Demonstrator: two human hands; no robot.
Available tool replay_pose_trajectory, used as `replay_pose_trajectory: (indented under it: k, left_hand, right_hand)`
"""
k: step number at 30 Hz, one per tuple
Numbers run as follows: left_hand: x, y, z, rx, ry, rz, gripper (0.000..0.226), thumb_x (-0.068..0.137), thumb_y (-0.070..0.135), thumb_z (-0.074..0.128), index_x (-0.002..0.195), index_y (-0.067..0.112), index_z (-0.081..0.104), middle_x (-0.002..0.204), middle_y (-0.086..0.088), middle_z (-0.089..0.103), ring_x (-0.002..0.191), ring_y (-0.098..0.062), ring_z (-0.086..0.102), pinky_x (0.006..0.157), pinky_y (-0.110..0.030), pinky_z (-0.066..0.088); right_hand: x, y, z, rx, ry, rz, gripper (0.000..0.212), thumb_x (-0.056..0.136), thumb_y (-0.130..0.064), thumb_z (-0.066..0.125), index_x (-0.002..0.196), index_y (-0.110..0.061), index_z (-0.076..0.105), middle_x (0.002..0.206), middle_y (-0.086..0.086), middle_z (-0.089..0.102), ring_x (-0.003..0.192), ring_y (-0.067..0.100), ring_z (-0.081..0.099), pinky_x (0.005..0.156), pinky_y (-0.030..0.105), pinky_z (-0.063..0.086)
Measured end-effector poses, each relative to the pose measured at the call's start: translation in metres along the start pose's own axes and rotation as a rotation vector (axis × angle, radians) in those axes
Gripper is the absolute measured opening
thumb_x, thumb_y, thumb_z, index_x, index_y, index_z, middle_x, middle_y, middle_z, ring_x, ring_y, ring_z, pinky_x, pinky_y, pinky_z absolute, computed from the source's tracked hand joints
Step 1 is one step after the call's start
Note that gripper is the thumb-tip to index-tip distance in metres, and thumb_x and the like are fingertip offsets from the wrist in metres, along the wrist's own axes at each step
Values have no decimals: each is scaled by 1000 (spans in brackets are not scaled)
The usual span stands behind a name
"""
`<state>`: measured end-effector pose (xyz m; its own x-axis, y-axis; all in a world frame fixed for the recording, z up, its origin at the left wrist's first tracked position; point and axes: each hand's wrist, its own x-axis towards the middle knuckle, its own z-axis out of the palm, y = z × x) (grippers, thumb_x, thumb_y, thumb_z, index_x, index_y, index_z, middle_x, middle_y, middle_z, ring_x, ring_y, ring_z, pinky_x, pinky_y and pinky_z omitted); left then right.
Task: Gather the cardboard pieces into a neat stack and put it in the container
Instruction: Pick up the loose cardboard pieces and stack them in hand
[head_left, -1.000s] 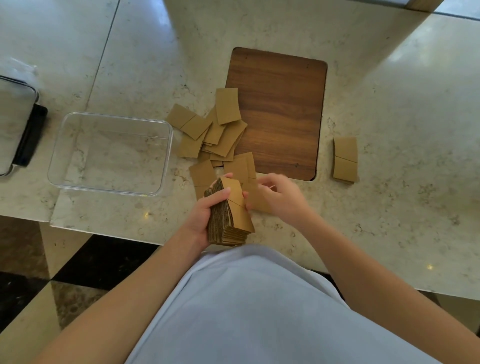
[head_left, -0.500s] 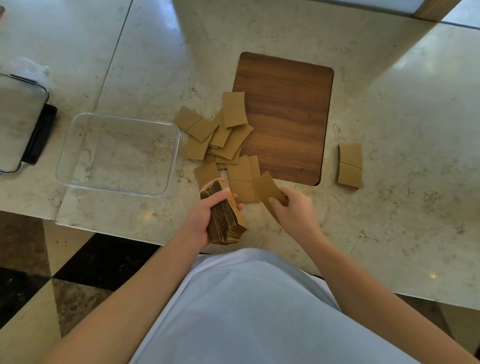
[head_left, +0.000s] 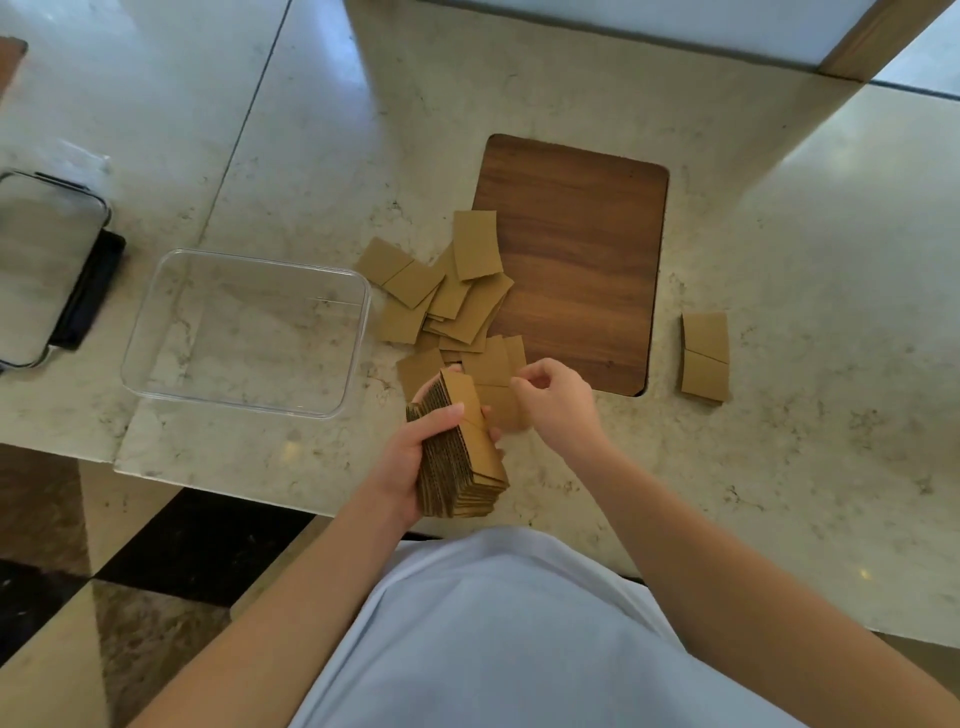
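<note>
My left hand grips a thick stack of brown cardboard pieces over the counter's near edge, tilted with its corrugated side facing left. My right hand is just right of the stack. Its curled fingertips touch the edge of loose cardboard pieces that lie flat on the counter, and nothing is lifted in it. Several more loose pieces overlap in a heap behind. Two pieces lie apart at the right. The clear plastic container stands empty to the left of the heap.
A dark wooden board is set into the marble counter behind the heap. At the far left sits a lidded clear box on a black object. The counter edge runs just below my hands, with the floor beyond it.
My right hand lifted a loose piece half a second ago and no longer holds it. It has moved back to the loose pieces. The stack stays in my left hand.
</note>
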<state>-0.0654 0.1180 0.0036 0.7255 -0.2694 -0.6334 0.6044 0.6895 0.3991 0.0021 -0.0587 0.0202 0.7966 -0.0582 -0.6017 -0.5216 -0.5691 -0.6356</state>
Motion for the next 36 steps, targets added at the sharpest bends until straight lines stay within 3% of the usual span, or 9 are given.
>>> replay_pose_trajectory:
  k: [4, 6, 11, 15, 18, 22, 26, 32, 36]
  left_hand:
    - [-8, 7, -12, -28, -1, 11, 80, 67, 16, 92, 139, 27, 61, 118, -27, 68, 100, -44, 70, 95, -63, 53]
    - [-11, 11, -20, -49, 48, 17, 81, 65, 17, 93, 139, 27, 61, 119, -28, 68, 101, -45, 70, 99, -64, 51]
    - [-12, 18, -30, -90, 86, 22, 75, 71, 14, 86, 140, 27, 59, 117, -28, 68, 101, -45, 70, 98, -62, 51]
    - [-8, 22, -28, -125, 44, -12, 80, 67, 15, 92, 139, 27, 61, 119, -30, 64, 101, -45, 67, 100, -60, 47]
    - [-3, 22, -26, -78, 44, -32, 74, 78, 13, 81, 146, 27, 54, 121, -31, 63, 103, -44, 68, 99, -61, 50]
    - [-1, 23, -17, -26, 58, -85, 77, 76, 18, 80, 148, 16, 51, 125, -32, 64, 101, -44, 71, 88, -57, 60]
    - [-2, 25, -11, 35, 78, -162, 86, 73, 26, 81, 145, -9, 50, 130, -32, 61, 98, -39, 72, 78, -48, 63]
    - [2, 31, -19, 1, 150, -101, 86, 74, 19, 81, 150, 2, 45, 121, -25, 69, 99, -38, 74, 81, -50, 63]
    - [3, 29, -16, 81, 190, -116, 84, 71, 20, 85, 146, 0, 50, 109, -25, 76, 87, -37, 77, 68, -47, 64]
  right_hand:
    - [17, -10, 39, -213, 184, 82, 64, 82, -51, 79, 129, -15, 54, 122, 2, 54, 110, 21, 54, 90, 38, 50]
    - [20, -16, 58, -371, 245, 73, 71, 78, -53, 82, 127, -14, 50, 126, 6, 54, 120, 27, 51, 99, 42, 46]
    - [21, -17, 61, -283, 252, 127, 62, 79, -44, 84, 122, -15, 49, 123, 6, 57, 115, 27, 54, 98, 46, 49]
    - [18, -6, 35, 101, 219, 226, 31, 89, -32, 78, 103, -16, 57, 104, 6, 65, 78, 14, 56, 71, 35, 49]
    - [7, 2, 13, 332, 275, 246, 20, 90, -27, 77, 97, -15, 64, 92, 4, 69, 78, 17, 61, 63, 30, 47]
    - [-14, -2, -13, 708, 45, 306, 15, 90, -23, 80, 96, -11, 74, 66, -5, 64, 60, 7, 54, 55, 23, 43]
    - [-22, -14, -13, 593, -40, 227, 13, 91, -24, 78, 90, -12, 74, 70, -3, 63, 66, 11, 53, 59, 25, 42]
    - [-19, -17, -14, 494, 237, 181, 10, 97, -23, 69, 95, -14, 70, 91, 0, 70, 80, 14, 61, 67, 28, 48]
    - [-21, -22, 1, 463, -111, 270, 19, 93, -29, 75, 103, -14, 71, 93, -1, 69, 82, 14, 60, 69, 29, 49]
